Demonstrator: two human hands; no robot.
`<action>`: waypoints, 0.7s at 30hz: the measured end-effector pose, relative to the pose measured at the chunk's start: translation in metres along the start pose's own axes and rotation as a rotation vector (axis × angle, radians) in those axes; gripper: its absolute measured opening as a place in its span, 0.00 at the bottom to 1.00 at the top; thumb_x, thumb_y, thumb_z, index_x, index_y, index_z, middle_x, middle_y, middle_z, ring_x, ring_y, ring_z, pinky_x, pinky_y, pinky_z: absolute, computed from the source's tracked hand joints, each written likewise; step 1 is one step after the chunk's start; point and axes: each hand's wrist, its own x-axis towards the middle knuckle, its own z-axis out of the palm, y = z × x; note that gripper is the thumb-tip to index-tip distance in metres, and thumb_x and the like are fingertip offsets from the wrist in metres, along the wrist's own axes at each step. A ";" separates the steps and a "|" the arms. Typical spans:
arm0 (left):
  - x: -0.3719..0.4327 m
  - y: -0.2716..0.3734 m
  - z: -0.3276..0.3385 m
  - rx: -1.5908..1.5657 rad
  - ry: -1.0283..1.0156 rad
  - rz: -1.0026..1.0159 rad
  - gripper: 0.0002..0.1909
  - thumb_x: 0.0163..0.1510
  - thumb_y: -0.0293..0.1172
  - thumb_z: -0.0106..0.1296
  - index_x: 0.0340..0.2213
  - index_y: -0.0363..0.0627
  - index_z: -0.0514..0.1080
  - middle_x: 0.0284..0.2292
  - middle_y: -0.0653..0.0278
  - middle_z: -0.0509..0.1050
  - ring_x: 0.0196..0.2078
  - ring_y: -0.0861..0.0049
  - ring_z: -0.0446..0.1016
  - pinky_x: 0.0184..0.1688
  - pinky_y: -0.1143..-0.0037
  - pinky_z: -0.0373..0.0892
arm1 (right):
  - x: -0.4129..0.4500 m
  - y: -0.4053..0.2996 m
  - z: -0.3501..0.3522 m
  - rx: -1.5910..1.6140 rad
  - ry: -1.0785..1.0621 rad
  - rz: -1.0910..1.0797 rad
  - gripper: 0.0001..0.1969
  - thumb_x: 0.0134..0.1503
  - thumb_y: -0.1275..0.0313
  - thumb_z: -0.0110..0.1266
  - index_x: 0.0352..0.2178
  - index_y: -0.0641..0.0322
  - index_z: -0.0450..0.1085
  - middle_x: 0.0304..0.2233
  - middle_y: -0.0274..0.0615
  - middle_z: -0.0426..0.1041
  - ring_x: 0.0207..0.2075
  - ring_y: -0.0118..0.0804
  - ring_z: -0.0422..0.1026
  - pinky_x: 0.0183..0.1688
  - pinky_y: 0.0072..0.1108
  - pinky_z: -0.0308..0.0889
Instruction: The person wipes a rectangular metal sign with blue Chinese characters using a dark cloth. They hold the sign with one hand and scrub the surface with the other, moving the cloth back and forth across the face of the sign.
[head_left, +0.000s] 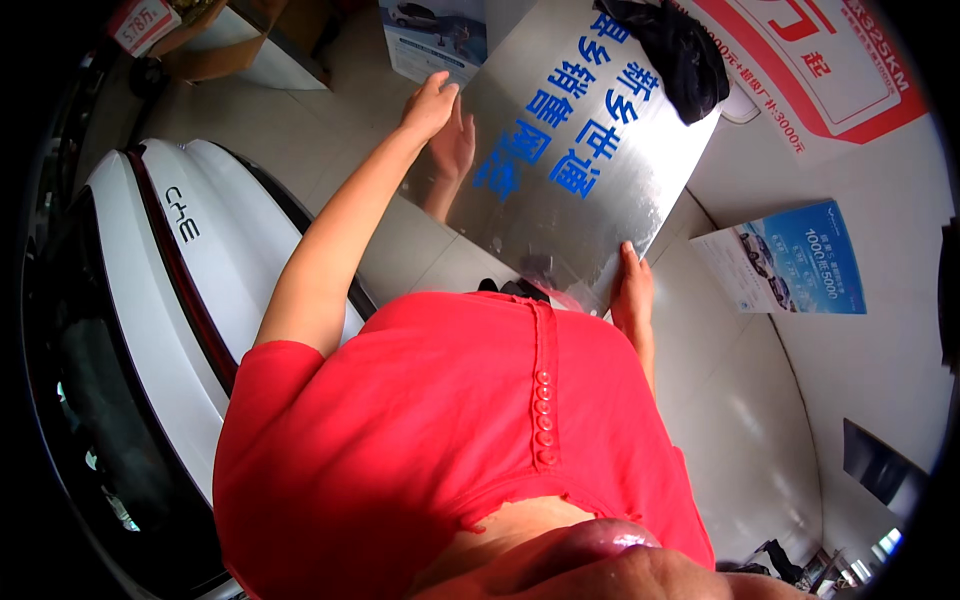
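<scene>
A large brushed-metal sign plate (517, 217) with blue lettering is tilted in front of my chest. My left hand (433, 106) grips its left edge, and the shiny face mirrors that hand. Low on the right edge, the fingers of my right hand (634, 291) are wrapped around the plate. A crumpled black cloth (679, 64) lies against the plate's upper right part. Some of the blue lettering near the left side looks smeared or ragged. The plate's far end is cut off by the top of the picture.
On my left stands a white car (217, 225), its rear towards me. A cardboard box (225, 56) is at the upper left. Printed posters hang or stand around, including a blue-and-white leaflet (795, 259) on the white wall (885, 360). The floor (712, 390) is pale tile.
</scene>
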 end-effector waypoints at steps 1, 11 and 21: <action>0.006 -0.006 0.012 -0.006 -0.001 0.008 0.25 0.61 0.36 0.42 0.55 0.33 0.60 0.56 0.50 0.64 0.60 0.64 0.61 0.60 0.72 0.57 | -0.005 -0.001 -0.001 0.001 0.004 -0.009 0.17 0.59 0.59 0.51 0.38 0.66 0.67 0.30 0.34 0.70 0.31 0.25 0.67 0.34 0.20 0.64; -0.002 0.013 0.065 -0.642 0.021 -0.186 0.17 0.60 0.38 0.48 0.33 0.32 0.74 0.32 0.61 0.77 0.36 0.77 0.75 0.41 0.79 0.71 | -0.003 0.021 -0.012 0.212 0.137 -0.176 0.09 0.60 0.67 0.53 0.34 0.63 0.67 0.30 0.29 0.70 0.29 0.20 0.65 0.31 0.16 0.63; -0.051 -0.009 0.042 -1.142 0.269 -0.197 0.08 0.56 0.27 0.54 0.26 0.35 0.71 0.26 0.66 0.74 0.30 0.83 0.75 0.35 0.85 0.74 | 0.012 0.008 -0.023 0.105 -0.010 -0.211 0.12 0.60 0.67 0.53 0.41 0.66 0.70 0.33 0.26 0.69 0.32 0.17 0.62 0.34 0.13 0.58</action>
